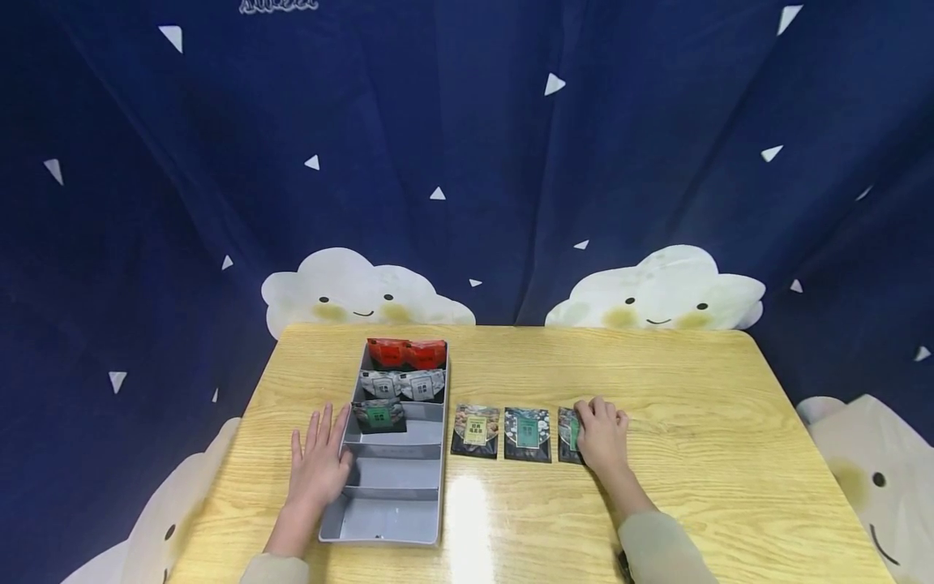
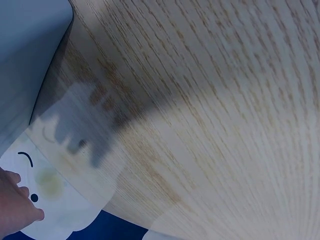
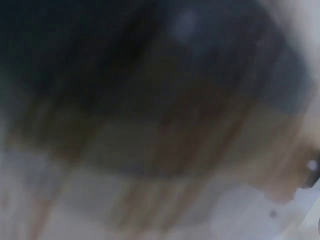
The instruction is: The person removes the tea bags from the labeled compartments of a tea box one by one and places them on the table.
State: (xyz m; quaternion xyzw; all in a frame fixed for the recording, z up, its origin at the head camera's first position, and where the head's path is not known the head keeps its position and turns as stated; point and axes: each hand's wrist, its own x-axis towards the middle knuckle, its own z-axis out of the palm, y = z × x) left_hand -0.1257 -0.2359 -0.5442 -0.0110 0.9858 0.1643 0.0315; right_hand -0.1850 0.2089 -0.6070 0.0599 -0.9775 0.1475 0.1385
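Observation:
My left hand [image 1: 320,458] lies with fingers spread along the left side of a grey compartment box [image 1: 390,472], its thumb near the box wall. My right hand [image 1: 602,434] holds the right edge of a dark packet with a green label [image 1: 567,435], partly hidden by the fingers. Left of that packet lie a teal-label packet [image 1: 527,434] and a yellow-label packet [image 1: 475,431]. Inside the box, red packets [image 1: 406,354] stand at the back, silver-grey packets [image 1: 403,385] in front, then one green-label packet [image 1: 379,416]. The right wrist view is mostly blurred.
The box's two front compartments show bare floors. A light wooden table [image 1: 730,454] lies under everything. Behind it hangs a dark blue curtain [image 1: 496,162] with white triangles and cloud shapes.

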